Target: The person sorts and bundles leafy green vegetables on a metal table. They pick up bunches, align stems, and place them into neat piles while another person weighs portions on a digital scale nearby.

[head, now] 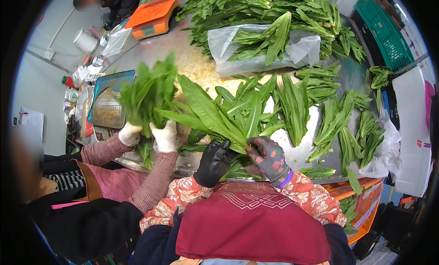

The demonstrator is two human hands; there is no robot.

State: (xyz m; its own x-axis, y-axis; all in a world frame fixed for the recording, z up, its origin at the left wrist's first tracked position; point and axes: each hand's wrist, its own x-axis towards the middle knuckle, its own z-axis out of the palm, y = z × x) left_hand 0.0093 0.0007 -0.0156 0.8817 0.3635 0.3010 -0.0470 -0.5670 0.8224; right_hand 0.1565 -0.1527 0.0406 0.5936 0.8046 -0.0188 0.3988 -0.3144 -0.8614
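A head of long-leaf lettuce [216,114] slants up and leftward, its cut base between the fingers of my right hand [271,158], which wears a grey glove with a red floral print. My left hand [213,163], in a black glove, is curled beside the base and lower leaves. Whether its fingers grip a leaf is hidden. Loose lettuce leaves [240,167] lie under and between my hands by the metal table's edge. Just beyond the held head are more loose leaves [255,110], and to their right rests a separate lettuce head [294,110].
At my left, a co-worker's white-gloved hands [164,136] hold a blurred bunch of greens [151,93]. A large lettuce pile [233,11] and a plastic-wrapped bundle [264,64] lie at the back. An orange scale [151,16] stands back left; an orange crate [368,213] sits low right.
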